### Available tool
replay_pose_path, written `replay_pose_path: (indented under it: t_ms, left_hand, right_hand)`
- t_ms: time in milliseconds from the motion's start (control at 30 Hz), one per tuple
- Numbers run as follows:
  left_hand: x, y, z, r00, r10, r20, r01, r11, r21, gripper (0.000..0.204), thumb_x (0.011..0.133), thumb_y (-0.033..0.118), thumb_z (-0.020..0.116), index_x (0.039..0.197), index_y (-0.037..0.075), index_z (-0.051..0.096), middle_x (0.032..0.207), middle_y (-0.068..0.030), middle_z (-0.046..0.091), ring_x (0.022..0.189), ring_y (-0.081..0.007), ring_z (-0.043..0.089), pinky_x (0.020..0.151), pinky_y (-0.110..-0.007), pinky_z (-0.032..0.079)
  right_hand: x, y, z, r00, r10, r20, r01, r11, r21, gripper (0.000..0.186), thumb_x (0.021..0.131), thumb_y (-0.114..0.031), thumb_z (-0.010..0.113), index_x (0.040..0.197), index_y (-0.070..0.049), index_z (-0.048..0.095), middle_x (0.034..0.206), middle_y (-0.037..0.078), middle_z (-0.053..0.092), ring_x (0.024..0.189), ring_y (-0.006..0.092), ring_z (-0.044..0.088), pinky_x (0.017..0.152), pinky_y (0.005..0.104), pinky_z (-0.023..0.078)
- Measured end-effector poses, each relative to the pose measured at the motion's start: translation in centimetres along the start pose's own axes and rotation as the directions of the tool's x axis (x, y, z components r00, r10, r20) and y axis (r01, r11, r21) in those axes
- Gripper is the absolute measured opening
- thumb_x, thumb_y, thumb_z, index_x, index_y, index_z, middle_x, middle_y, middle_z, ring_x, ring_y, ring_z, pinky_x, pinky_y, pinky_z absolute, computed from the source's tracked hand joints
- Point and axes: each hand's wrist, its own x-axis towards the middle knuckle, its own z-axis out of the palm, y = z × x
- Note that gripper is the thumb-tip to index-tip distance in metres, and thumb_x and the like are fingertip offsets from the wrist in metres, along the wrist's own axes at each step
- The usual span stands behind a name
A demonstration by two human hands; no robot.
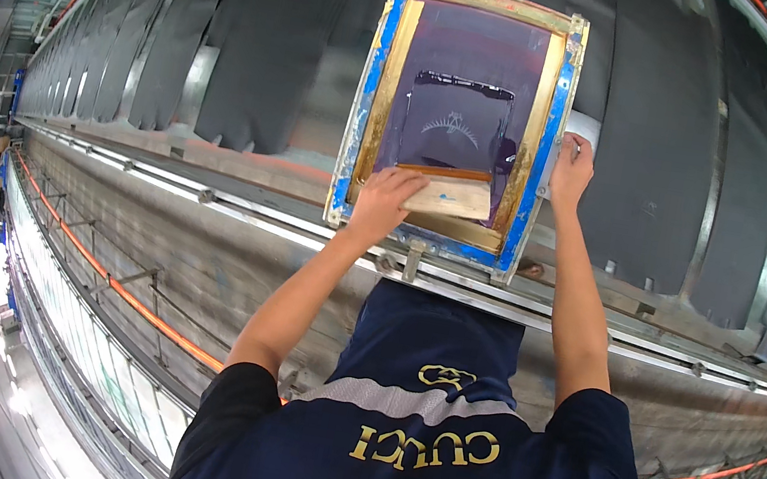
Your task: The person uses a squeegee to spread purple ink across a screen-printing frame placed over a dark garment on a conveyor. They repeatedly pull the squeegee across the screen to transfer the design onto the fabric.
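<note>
The left hand (383, 205) is closed on the left end of a pale wooden squeegee with an orange-brown blade (451, 198), palm down, thumb side toward the middle. The squeegee lies crosswise at the near end of a rectangular screen frame with blue-edged sides (558, 106), probably so that its blade spans the dark patch on the purple mesh (477, 42). A glossy dark ink ridge (465, 84) lies beyond it, with a pale arched emblem (451, 129) between the two.

The right hand (572, 175) is at the frame's right side, its fingers curled, perhaps to steady the edge; whether they grip it or only rest there, I cannot tell. The squeegee extends rightward from the left hand and sits well apart from the right one. The frame stands on a long counter (335, 94) among matte black sheets (643, 171).
</note>
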Motion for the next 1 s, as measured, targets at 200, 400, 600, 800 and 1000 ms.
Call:
replay_pose_path:
  t_ms: [200,400,600,800,1000]
  left_hand:
    - [-3.1,-2.8,-1.8,0.993,0.116,0.005,-0.116,0.993,-0.019,0.062,0.068,-0.004,0.069,0.129,0.012,0.066,0.128,-0.0025,0.065,0.119,-0.0268,0.057,0.099,-0.043,0.047]
    - [-3.0,-4.1,-1.2,0.982,0.189,0.023,-0.188,0.981,-0.038,0.056,0.068,-0.004,0.066,0.122,0.011,0.07,0.124,-0.004,0.067,0.117,-0.0285,0.058,0.098,-0.045,0.047]
    - [9.1,-7.4,-1.4,0.983,0.162,-0.084,-0.167,0.984,-0.061,0.041,0.073,-0.003,0.063,0.111,0.012,0.074,0.113,-0.0055,0.073,0.107,-0.0273,0.065,0.093,-0.041,0.052]
    - [18.3,-9.7,-2.0,0.993,0.114,0.035,-0.112,0.991,-0.074,0.039,0.076,0.003,0.068,0.112,0.017,0.077,0.109,-0.002,0.075,0.1,-0.027,0.066,0.087,-0.04,0.055]
    - [9.0,-6.7,-1.1,0.994,0.105,-0.027,-0.103,0.993,0.063,0.041,0.07,-0.001,0.071,0.107,0.016,0.078,0.108,0.0006,0.075,0.091,-0.0252,0.066,0.083,-0.04,0.055]
  right_hand:
    - [-1.1,-0.4,1.6,0.996,-0.084,-0.026,0.082,0.995,-0.056,0.026,0.101,-0.03,0.059,0.11,-0.007,0.068,0.086,0.021,0.071,0.08,0.0392,0.068,0.077,0.0475,0.05]
    - [-0.9,-0.6,1.2,0.996,0.044,0.072,-0.032,0.985,-0.169,0.028,0.1,-0.032,0.06,0.113,-0.008,0.07,0.099,0.022,0.071,0.084,0.0392,0.066,0.081,0.0478,0.05]
    - [-1.0,-7.7,-0.1,0.831,-0.437,0.344,0.543,0.771,-0.334,0.036,0.093,-0.035,0.069,0.118,-0.009,0.071,0.124,0.018,0.064,0.112,0.0345,0.061,0.095,0.045,0.05]
    - [0.3,-11.5,5.2,0.709,-0.354,0.61,0.578,0.787,-0.215,0.036,0.083,-0.012,0.075,0.118,-0.005,0.069,0.116,0.016,0.066,0.111,0.0352,0.062,0.094,0.0459,0.051]
    - [-8.6,-7.2,3.8,0.758,-0.363,0.542,0.533,0.824,-0.193,0.037,0.078,0.001,0.071,0.115,0.0,0.068,0.117,0.017,0.065,0.113,0.0362,0.06,0.097,0.0442,0.051]
